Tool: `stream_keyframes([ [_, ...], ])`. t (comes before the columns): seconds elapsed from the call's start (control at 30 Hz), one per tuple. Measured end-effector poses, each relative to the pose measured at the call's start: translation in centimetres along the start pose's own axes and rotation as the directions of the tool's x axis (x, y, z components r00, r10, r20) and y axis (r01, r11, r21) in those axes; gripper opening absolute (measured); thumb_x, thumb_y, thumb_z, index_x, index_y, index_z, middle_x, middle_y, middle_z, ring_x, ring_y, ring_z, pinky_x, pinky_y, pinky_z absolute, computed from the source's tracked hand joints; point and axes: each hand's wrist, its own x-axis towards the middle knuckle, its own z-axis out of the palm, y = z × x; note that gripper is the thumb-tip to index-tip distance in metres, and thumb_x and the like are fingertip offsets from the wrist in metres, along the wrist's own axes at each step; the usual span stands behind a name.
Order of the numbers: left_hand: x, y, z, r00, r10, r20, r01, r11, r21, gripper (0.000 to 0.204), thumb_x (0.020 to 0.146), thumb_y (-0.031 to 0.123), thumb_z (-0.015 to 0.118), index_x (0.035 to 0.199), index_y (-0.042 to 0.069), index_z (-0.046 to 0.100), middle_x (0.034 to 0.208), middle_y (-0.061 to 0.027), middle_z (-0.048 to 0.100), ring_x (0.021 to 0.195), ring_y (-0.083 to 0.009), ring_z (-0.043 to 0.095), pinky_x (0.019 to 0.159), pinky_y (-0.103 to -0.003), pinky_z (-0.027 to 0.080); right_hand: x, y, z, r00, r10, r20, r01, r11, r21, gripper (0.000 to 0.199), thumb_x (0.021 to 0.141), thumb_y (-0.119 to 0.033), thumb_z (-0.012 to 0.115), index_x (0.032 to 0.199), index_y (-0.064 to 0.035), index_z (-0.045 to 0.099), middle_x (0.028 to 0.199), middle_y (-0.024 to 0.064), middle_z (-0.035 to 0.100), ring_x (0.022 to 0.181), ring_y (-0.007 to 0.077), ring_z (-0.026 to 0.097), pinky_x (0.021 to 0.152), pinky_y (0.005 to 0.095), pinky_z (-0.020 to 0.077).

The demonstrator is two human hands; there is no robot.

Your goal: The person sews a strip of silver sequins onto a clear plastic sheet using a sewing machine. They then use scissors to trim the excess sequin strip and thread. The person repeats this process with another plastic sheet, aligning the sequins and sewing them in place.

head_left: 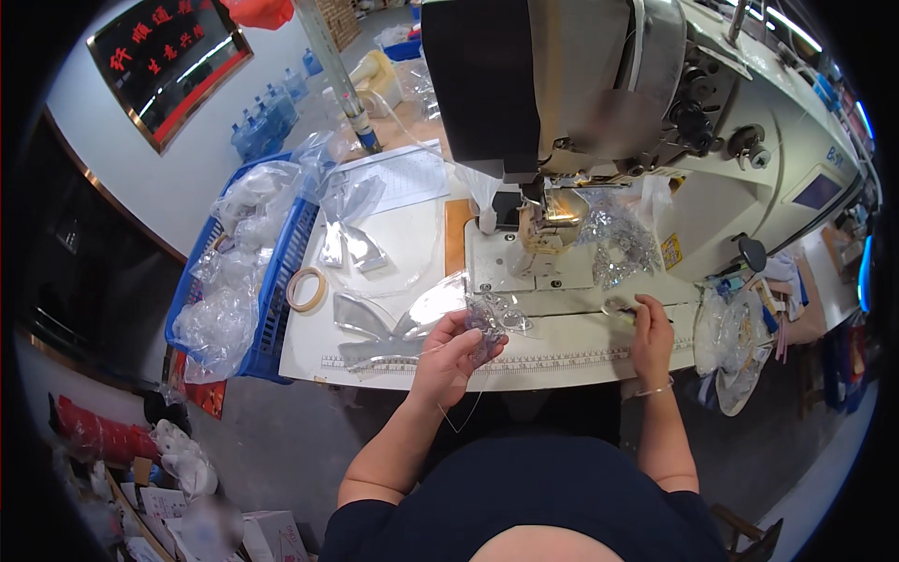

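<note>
Centrally, at the near edge of the bench (393,370): left hand (449,361), fingers closed on a small clear plastic piece (492,323), lifted just off the surface, apparently so it can be looked at or turned.

At 3 o'clock from it: right hand (651,337) resting on the bench edge, fingers pinched on a small item too small to identify, kept near the needle area.

At 12 o'clock: white sewing machine (655,140), with a heap of glittery clear pieces (618,239) on its bed, just beside the presser foot.

At 9 o'clock: flat clear cut shapes (375,323) laid out within the left hand's reach; a tape roll (306,288) beyond them.

At 10 o'clock: blue basket (281,281) holding clear plastic bags (225,309), touching the bench side.

At 4 o'clock: more bagged material (730,342) hanging at the bench's right end.
</note>
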Motion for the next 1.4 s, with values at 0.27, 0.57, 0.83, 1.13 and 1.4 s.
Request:
stream_keyframes([
  [0.27, 0.4, -0.5, 1.3, 0.991, -0.132, 0.012, 0.132, 0.988, -0.081, 0.022, 0.087, 0.002, 0.049, 0.110, 0.002, 0.049, 0.104, -0.0126, 0.059, 0.094, -0.0322, 0.063, 0.079, -0.036, 0.056, -1.0, -8.3, 0.1, 0.898, -0.411, 0.159, 0.368, 0.898, 0.242, 0.032, 0.073, -0.016, 0.073, 0.102, -0.0065, 0.064, 0.069, 0.0084, 0.055, 0.058, 0.0222, 0.052, 0.054, 0.0308, 0.0426],
  [0.57, 0.1, -0.4, 1.3, 0.994, -0.100, 0.034, 0.102, 0.994, -0.044, 0.024, 0.087, 0.002, 0.050, 0.111, 0.001, 0.050, 0.104, -0.0129, 0.059, 0.091, -0.0317, 0.064, 0.077, -0.035, 0.057, -0.3, -9.2, 1.5, 0.842, -0.511, 0.174, 0.473, 0.854, 0.216, 0.033, 0.068, -0.013, 0.075, 0.100, -0.0074, 0.066, 0.063, 0.0060, 0.051, 0.053, 0.0190, 0.049, 0.049, 0.0292, 0.0380],
  [0.83, 0.2, -0.8, 1.3, 0.995, -0.093, 0.045, 0.094, 0.995, -0.012, 0.024, 0.086, 0.001, 0.050, 0.111, 0.002, 0.049, 0.104, -0.0131, 0.058, 0.092, -0.0316, 0.063, 0.078, -0.036, 0.056, -0.2, -9.0, 1.4, 0.826, -0.533, 0.182, 0.507, 0.844, 0.173, 0.029, 0.069, -0.015, 0.075, 0.096, -0.0096, 0.068, 0.062, 0.0054, 0.050, 0.052, 0.0205, 0.049, 0.048, 0.0304, 0.0389],
  [1.13, -0.1, -0.9, 2.3, 1.000, -0.013, 0.001, 0.012, 0.986, 0.165, 0.035, 0.082, -0.001, 0.053, 0.116, 0.003, 0.049, 0.102, -0.0102, 0.057, 0.091, -0.0269, 0.062, 0.080, -0.035, 0.054, -0.5, -9.1, 1.6, 0.887, -0.440, 0.140, 0.384, 0.871, 0.305, 0.025, 0.071, -0.014, 0.074, 0.094, -0.0084, 0.068, 0.061, 0.0066, 0.049, 0.053, 0.0207, 0.049, 0.048, 0.0308, 0.0386],
  [1.4, 0.1, 0.5, 2.2, 0.426, 0.388, 0.817, -0.739, -0.372, 0.562, 0.035, 0.057, -0.007, 0.068, 0.089, 0.005, 0.069, 0.095, -0.0065, 0.055, 0.088, -0.0266, 0.058, 0.074, -0.034, 0.050, -0.1, -10.4, -4.3, 0.853, -0.521, 0.023, 0.506, 0.837, 0.211, 0.029, 0.067, -0.013, 0.076, 0.094, -0.0077, 0.068, 0.060, 0.0049, 0.048, 0.050, 0.0176, 0.045, 0.047, 0.0290, 0.0356],
])
